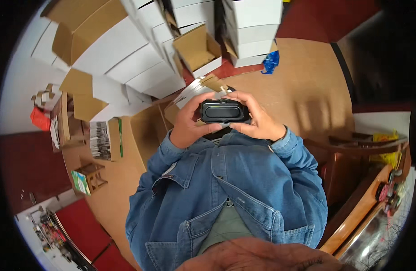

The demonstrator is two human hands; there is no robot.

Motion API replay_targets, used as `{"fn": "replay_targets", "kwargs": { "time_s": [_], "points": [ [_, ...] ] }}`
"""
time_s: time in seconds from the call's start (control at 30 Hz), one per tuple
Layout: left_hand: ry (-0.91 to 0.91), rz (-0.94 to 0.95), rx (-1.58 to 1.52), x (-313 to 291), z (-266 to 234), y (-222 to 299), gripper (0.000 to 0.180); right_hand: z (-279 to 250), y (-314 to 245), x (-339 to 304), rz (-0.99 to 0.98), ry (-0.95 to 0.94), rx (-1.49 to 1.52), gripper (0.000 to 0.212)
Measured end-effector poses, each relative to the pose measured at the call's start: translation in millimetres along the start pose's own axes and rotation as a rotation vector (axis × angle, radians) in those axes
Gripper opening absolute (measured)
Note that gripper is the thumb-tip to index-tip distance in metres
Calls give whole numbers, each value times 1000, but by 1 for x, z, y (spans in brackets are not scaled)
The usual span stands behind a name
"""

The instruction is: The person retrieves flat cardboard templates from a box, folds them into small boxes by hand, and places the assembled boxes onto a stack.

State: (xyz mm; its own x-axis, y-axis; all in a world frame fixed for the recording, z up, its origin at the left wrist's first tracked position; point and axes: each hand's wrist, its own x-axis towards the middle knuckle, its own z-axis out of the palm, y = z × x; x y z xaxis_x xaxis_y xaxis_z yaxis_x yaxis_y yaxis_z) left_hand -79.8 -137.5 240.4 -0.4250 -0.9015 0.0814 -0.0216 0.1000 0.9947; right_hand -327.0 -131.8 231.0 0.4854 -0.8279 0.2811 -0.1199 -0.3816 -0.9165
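Held between both hands in front of my chest is a small black case-like box (224, 112), oblong, with rounded corners and a raised rim around its top panel. My left hand (190, 122) closes on its left end, fingers along the far edge and thumb along the near one. My right hand (258, 118) grips the right end the same way. What kind of device or case it is, I cannot make out. Just beyond the hands, partly hidden by them, lies an open carton (193, 91) with cardboard flaps.
White boxes (147, 67) stand stacked at the far left, with an open box (196, 47) beside them. A blue plastic bag (271, 62) lies at the far right stack. A small wooden stool (94, 176) stands left, a wooden chair (352, 147) right.
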Motion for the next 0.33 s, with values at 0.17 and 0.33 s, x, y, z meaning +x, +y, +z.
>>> {"fn": "replay_targets", "kwargs": {
  "time_s": [0.17,0.33],
  "points": [
    [104,11,-76,-12,-13,-6,81,15,4,23,1,16,167,75],
    [120,57,-111,-13,-18,-12,75,19,9,24,99,-2,295,90]
  ]
}}
